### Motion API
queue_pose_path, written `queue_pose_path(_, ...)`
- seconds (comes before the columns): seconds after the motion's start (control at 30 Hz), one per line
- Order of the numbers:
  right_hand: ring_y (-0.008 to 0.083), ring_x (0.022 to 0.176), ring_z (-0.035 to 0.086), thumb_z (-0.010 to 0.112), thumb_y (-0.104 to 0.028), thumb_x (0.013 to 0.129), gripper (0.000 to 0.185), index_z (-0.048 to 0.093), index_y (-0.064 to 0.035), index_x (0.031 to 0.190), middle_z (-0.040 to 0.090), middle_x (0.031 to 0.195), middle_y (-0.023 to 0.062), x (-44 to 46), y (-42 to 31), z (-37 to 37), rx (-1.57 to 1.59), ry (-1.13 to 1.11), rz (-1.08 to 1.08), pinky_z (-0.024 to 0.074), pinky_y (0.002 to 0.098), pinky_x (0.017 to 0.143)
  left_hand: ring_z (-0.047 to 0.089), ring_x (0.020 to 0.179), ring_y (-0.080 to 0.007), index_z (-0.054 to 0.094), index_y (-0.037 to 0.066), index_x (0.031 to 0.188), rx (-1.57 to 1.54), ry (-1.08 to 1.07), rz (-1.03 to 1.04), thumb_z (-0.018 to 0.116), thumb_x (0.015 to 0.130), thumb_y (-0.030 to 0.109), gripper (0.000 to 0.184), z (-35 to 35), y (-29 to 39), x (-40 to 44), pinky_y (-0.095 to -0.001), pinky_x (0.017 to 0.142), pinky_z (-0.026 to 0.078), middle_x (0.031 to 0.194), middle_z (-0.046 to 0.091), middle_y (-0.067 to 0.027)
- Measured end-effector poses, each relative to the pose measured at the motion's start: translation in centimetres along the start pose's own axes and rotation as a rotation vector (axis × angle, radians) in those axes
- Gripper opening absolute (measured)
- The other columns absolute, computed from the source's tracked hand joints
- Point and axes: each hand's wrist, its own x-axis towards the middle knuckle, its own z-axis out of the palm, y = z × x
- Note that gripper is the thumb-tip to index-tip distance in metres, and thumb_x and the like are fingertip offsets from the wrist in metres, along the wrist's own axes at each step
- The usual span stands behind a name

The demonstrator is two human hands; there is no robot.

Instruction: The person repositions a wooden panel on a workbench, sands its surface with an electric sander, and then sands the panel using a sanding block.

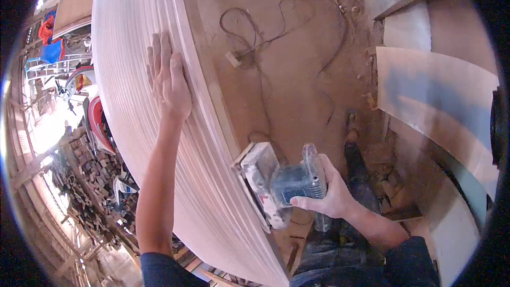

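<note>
My left hand point(169, 82) lies flat, fingers stretched out, on a long pale wooden panel point(207, 212) with fine ridges along its length. My right hand point(332, 191) is wrapped round the body of a dusty blue-and-grey power sander point(297, 185). The sander is turned on its side, and its flat pad point(249, 188) faces the panel's near edge. Whether the pad touches that edge I cannot tell. Part of the right hand's fingers is hidden behind the sander.
A dark cord point(281, 32) with a pale block-shaped end point(233, 59) loops over the dusty floor point(297, 90). Boards point(435, 95) lean at the right. Stacked wood offcuts point(95, 175) and a red-and-white motorbike part point(98, 125) are beyond the panel at the left.
</note>
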Motion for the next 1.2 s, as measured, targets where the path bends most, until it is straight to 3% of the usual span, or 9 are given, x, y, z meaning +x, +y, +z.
queue_pose_path(0.2,0.0281,0.098,0.068,0.093,-0.04,0.063,0.09,0.046,0.0016,0.128,0.067,0.108,0.0181,6.2,-3.8,-1.2,0.076,0.062,-0.014,0.0528,0.038,0.09,0.019,0.152,-0.0353,0.035,0.005,0.155,0.008,-0.011,0.05,0.028,0.104,0.028,0.056,-0.1,0.4,-0.1,-0.0439,0.124,0.01,0.163,0.027,-0.0174)
queue_pose_path(0.43,0.0325,0.105,0.069,0.092,-0.044,0.064,0.097,0.043,0.0059,0.132,0.066,0.111,0.0228,1.4,-1.9,-0.5,-0.102,0.031,-0.068,0.0528,0.0403,0.094,0.02,0.152,-0.0348,0.035,0.003,0.154,0.037,-0.034,-0.006,0.028,0.103,0.025,0.056,-0.2,1.1,0.1,-0.044,0.124,0.01,0.161,0.028,-0.02)
queue_pose_path(0.6,0.031,0.094,0.071,0.093,-0.037,0.063,0.089,0.044,-0.0008,0.128,0.069,0.104,0.0183,7.8,-5.2,-1.7,0.002,0.085,-0.083,0.0555,0.039,0.085,0.019,0.152,-0.0365,0.034,0.002,0.155,0.018,-0.034,0.036,0.027,0.103,0.026,0.057,-0.4,0.8,-0.1,-0.0443,0.124,0.009,0.161,0.028,-0.0209)
queue_pose_path(0.8,0.0284,0.1,0.069,0.092,-0.034,0.065,0.087,0.044,-0.0003,0.129,0.067,0.105,0.0183,1.4,-2.6,-0.4,-0.007,0.031,-0.02,0.0532,0.0405,0.09,0.019,0.151,-0.0381,0.033,0.0,0.154,0.029,-0.038,0.005,0.027,0.104,0.027,0.057,-0.6,1.8,0.2,-0.0456,0.124,0.01,0.161,0.028,-0.0214)
queue_pose_path(0.9,0.0277,0.101,0.068,0.092,-0.034,0.065,0.086,0.045,0.0011,0.127,0.067,0.108,0.0177,3.9,-4.1,-0.9,-0.031,0.086,-0.059,0.0527,0.04,0.091,0.019,0.151,-0.0383,0.033,-0.001,0.154,0.032,-0.044,0.019,0.027,0.104,0.028,0.058,-0.6,1.6,0.2,-0.0459,0.124,0.01,0.161,0.028,-0.0218)
queue_pose_path(0.97,0.0172,0.106,0.055,0.093,-0.027,0.065,0.081,0.047,-0.0018,0.127,0.054,0.111,0.0055,7.7,-6.1,-2.2,0.083,0.058,0.024,0.0443,0.0344,0.096,0.019,0.151,-0.0377,0.034,-0.001,0.153,-0.006,-0.026,0.037,0.028,0.104,0.029,0.058,-0.4,1.6,0.3,-0.0458,0.124,0.009,0.161,0.029,-0.0222)
queue_pose_path(1.1,0.0261,0.105,0.067,0.093,-0.034,0.064,0.085,0.047,0.0002,0.126,0.066,0.108,0.0168,9.5,-6.7,-2.5,0.031,0.099,-0.046,0.0522,0.0391,0.091,0.02,0.151,-0.037,0.034,-0.002,0.153,0.003,-0.021,0.022,0.028,0.104,0.03,0.058,-0.5,1.6,0.2,-0.0457,0.124,0.01,0.161,0.029,-0.0228)
queue_pose_path(1.17,0.0169,0.108,0.055,0.092,-0.024,0.067,0.077,0.048,-0.0033,0.126,0.054,0.112,0.005,6.6,-5.5,-1.7,0.139,0.016,0.007,0.0437,0.0339,0.098,0.021,0.151,-0.0369,0.034,-0.004,0.152,0.018,-0.028,0.033,0.028,0.104,0.029,0.058,-0.7,1.4,0.2,-0.0459,0.124,0.01,0.16,0.029,-0.0239)
queue_pose_path(1.2,0.0162,0.11,0.053,0.092,-0.024,0.067,0.079,0.047,-0.0034,0.128,0.052,0.114,0.0052,5.3,-5.2,-1.3,0.112,0.0,0.048,0.0435,0.0339,0.098,0.021,0.151,-0.0369,0.034,-0.004,0.152,0.018,-0.028,0.032,0.028,0.104,0.029,0.058,-0.7,1.4,0.2,-0.0459,0.124,0.01,0.16,0.029,-0.0239)
